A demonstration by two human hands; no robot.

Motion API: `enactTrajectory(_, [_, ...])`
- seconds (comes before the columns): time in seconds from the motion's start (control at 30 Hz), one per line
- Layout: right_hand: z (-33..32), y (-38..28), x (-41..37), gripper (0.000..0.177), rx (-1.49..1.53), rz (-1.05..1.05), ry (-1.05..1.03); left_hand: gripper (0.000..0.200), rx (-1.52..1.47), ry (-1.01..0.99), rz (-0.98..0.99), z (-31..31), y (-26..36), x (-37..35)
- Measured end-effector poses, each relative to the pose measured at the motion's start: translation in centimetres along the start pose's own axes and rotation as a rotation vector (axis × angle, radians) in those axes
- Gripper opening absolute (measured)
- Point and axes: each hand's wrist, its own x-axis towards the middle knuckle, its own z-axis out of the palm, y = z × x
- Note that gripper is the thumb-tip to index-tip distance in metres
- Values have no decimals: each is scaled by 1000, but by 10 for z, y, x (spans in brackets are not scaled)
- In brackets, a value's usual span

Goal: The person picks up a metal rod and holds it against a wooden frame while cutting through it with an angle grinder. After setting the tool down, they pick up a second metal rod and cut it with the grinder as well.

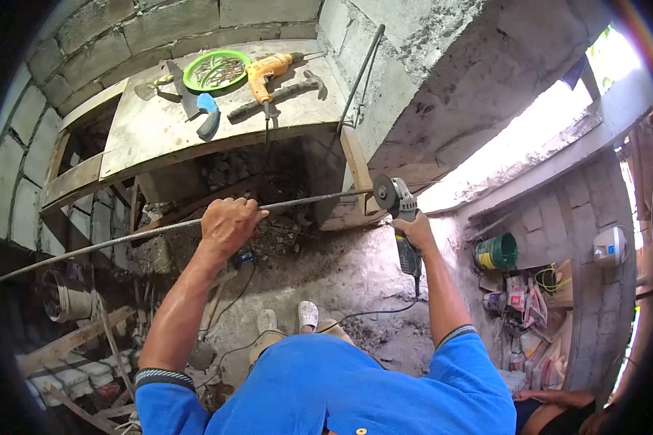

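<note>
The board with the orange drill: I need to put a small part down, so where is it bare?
Widest on the board: its near-left part, between the near edge and the blue-and-black handle. A narrower patch lies between the hammer and the near edge. The middle and back are crowded with the green tray, drill and hammer.

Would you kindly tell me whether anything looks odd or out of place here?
The grinder in the right hand looks odd: from this view, I see no guard around its disc. Rubble also litters the floor.
</note>
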Motion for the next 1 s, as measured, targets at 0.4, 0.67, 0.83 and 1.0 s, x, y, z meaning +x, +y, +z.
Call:
enactTrajectory(0.4, [4,-6,17,46,-28,49,-118,38,-64,94,23,6,-4,-3])
enactTrajectory(0.67, [-1,-18,19,48,-55,102,-184,38,-104,67,3,8,-6,-3])
enactTrajectory(0.83, [4,-2,22,31,-64,-16,-135,38,-110,121,23,10,-9,-3])
enactTrajectory(1.0, [5,-4,20,26,87,86,-193,34,-177,79,-14,4,-8,-4])
